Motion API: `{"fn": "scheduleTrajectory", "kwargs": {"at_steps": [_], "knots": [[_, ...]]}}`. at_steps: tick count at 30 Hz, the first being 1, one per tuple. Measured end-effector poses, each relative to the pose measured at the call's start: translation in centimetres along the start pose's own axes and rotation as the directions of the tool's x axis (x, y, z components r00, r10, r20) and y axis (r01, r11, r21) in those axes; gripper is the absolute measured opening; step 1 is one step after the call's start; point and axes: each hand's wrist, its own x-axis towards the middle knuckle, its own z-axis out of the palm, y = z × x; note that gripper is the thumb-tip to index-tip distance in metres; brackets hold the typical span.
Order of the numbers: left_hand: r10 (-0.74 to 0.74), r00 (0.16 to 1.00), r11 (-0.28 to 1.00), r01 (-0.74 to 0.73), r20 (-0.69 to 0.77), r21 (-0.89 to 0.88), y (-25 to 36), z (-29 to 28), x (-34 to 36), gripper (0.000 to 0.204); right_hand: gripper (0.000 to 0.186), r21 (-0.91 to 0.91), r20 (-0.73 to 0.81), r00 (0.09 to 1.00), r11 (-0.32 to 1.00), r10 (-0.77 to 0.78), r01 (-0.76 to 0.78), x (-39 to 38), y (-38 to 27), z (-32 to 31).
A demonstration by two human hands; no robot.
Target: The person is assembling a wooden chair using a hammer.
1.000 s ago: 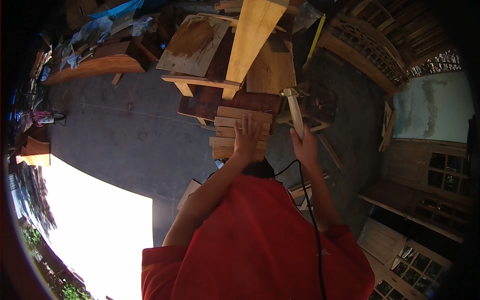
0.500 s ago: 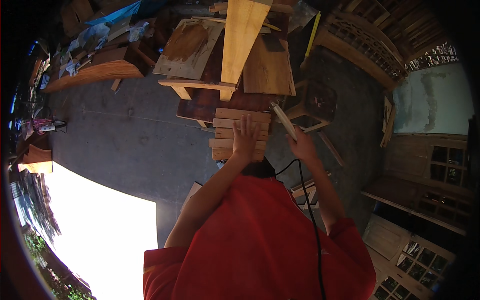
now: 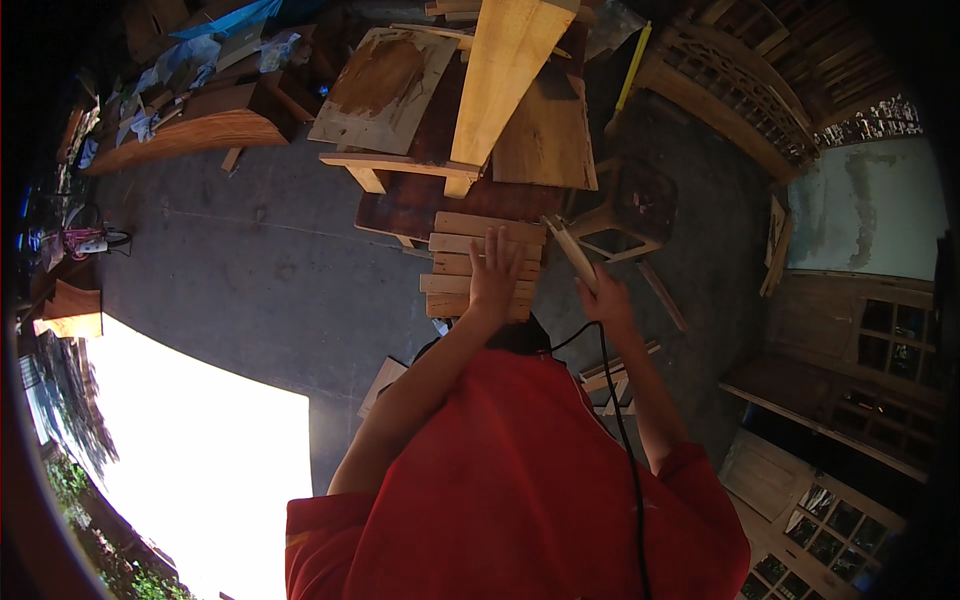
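Note:
My left hand (image 3: 494,285) lies flat with fingers spread on a row of short wooden slats (image 3: 448,284), which sit side by side close in front of my body. Just to the right, my right hand (image 3: 608,303) is wrapped round a pale wooden stick (image 3: 575,255). The stick slants up and left, its far end beside the right edge of the top slats. That end looks forked, and I cannot tell whether it is one piece or two thin strips.
Beyond the slats stands a dark red table (image 3: 390,212) carrying boards and a wooden frame with a wide plank (image 3: 510,75). A stool (image 3: 640,205) is to the right. A black cable (image 3: 622,420) runs over my red shirt. Doors (image 3: 820,490) lean at the right.
The stick in my right hand has turned slightly, and its far end now looks forked. My left hand stays flat on the slats. The whole view has shifted a little.

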Motion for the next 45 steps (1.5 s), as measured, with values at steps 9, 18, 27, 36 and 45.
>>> {"fn": "scheduleTrajectory", "kwargs": {"at_steps": [9,18,27,36,45], "knots": [[-0.022,0.999,0.999,0.023,-0.032,0.027,0.0,0.4,0.1,0.095,0.033,0.218,-0.18,0.982,0.976,0.05,-0.01,7.1,-1.6,4.5],[-0.026,0.976,0.999,0.015,-0.215,-0.05,-0.4,2.6,0.0,0.116,0.029,0.267,-0.113,0.991,0.963,0.066,-0.033,10.2,-1.7,6.2],[0.02,0.992,0.999,-0.024,-0.125,-0.028,-0.5,1.2,-0.4,0.095,0.033,0.104,-0.219,0.975,0.992,-0.05,0.074,11.3,-3.2,6.8],[0.1,0.993,0.993,-0.104,-0.068,-0.057,-1.5,0.0,-0.8,0.137,0.033,0.711,-0.065,0.933,0.673,0.353,-0.205,12.1,-4.2,7.0],[0.082,0.986,0.993,-0.093,-0.145,-0.074,-1.5,1.4,-0.6,0.137,0.032,0.598,-0.146,0.962,0.795,0.231,-0.1,11.3,-5.5,7.9]]}}
